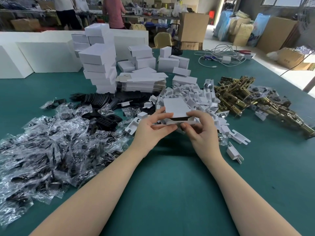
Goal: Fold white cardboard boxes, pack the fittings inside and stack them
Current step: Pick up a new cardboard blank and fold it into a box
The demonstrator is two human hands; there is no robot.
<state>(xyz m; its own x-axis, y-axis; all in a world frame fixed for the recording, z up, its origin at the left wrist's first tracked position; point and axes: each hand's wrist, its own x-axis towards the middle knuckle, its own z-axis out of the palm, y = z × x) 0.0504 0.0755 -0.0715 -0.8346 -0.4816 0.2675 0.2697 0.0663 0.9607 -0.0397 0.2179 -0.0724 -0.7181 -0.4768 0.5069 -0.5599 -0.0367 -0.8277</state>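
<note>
A small white cardboard box (175,106) is held above the green table (170,176), its lid raised and something dark showing inside. My left hand (151,126) grips its left end and front wall. My right hand (201,126) grips its right end, thumb on the rim. Behind it lie a pile of white cardboard inserts (192,96), a flat stack of unfolded box blanks (143,84) and a tall stack of closed white boxes (100,68). Brass latch fittings (247,97) are heaped at the right.
Clear plastic bags of black parts (42,147) cover the left side, with loose black plates (102,103) behind them. White cables (223,57) lie at the back right. Large white blocks (42,55) stand at the back left. People work at benches beyond.
</note>
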